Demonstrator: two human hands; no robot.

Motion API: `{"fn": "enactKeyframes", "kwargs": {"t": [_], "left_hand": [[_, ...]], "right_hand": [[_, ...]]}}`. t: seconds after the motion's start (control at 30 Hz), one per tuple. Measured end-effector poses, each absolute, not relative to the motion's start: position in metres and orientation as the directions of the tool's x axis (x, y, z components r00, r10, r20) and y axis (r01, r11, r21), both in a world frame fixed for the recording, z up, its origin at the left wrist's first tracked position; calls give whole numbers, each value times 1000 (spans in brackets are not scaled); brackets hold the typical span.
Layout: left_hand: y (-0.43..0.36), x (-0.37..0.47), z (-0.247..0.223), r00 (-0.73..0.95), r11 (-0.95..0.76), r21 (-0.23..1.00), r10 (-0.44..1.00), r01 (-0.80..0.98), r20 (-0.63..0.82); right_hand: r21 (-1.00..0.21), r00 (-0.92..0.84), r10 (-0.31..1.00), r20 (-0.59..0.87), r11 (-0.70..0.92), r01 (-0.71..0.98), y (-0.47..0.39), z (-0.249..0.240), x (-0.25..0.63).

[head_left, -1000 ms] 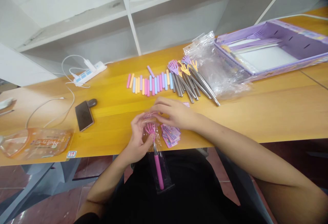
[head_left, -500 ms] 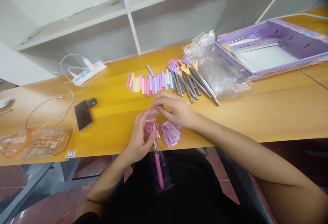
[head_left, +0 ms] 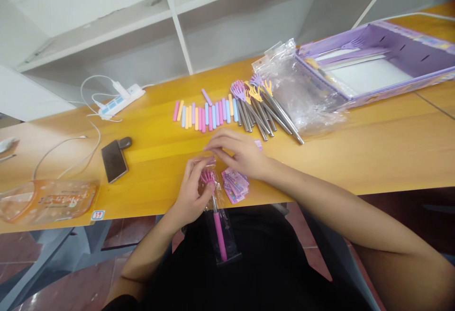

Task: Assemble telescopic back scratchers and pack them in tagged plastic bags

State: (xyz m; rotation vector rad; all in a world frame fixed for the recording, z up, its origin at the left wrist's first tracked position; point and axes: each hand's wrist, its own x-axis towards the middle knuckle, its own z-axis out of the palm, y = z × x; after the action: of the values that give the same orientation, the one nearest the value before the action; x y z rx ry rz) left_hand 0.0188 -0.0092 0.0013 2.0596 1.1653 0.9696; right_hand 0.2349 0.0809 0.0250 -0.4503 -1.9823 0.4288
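The bagged pink back scratcher (head_left: 220, 237), pinched in our left hand (head_left: 190, 195), overhangs the wooden table (head_left: 152, 178); we cannot tell our right hand (head_left: 245, 157)'s grip. White shelving (head_left: 249, 26) stands behind.

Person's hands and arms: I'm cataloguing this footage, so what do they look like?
The bare left hand and bare right hand show no gloves, rings or watch. The left forearm and right forearm are uncovered, without visible markings. A black fabric sleeve shows on the left, matching the black fabric top; no right sleeve is in view.
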Motion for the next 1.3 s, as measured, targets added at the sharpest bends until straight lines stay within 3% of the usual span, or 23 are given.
{"fn": "enactKeyframes", "kwargs": {"t": [0.37, 0.57, 1.1, 1.3], "left_hand": [[-12, 17, -13, 315, -394, 856, 903, 334, 293], [-14, 21, -19, 307, -413, 906, 878, 97, 367], [-16, 18, -22, 290, -330, 933, 915, 144, 279], [-19, 17, -23, 283, -326, 930, 920, 168, 272]], "right_hand": [[-505, -409, 502, 762, 856, 112, 81, 27, 237], [-519, -433, 489, 757, 853, 54, 79, 28, 239], [-624, -631, 522, 574, 778, 77, 77, 26, 241], [-600, -627, 514, 585, 795, 92, 79, 21, 240]]}}
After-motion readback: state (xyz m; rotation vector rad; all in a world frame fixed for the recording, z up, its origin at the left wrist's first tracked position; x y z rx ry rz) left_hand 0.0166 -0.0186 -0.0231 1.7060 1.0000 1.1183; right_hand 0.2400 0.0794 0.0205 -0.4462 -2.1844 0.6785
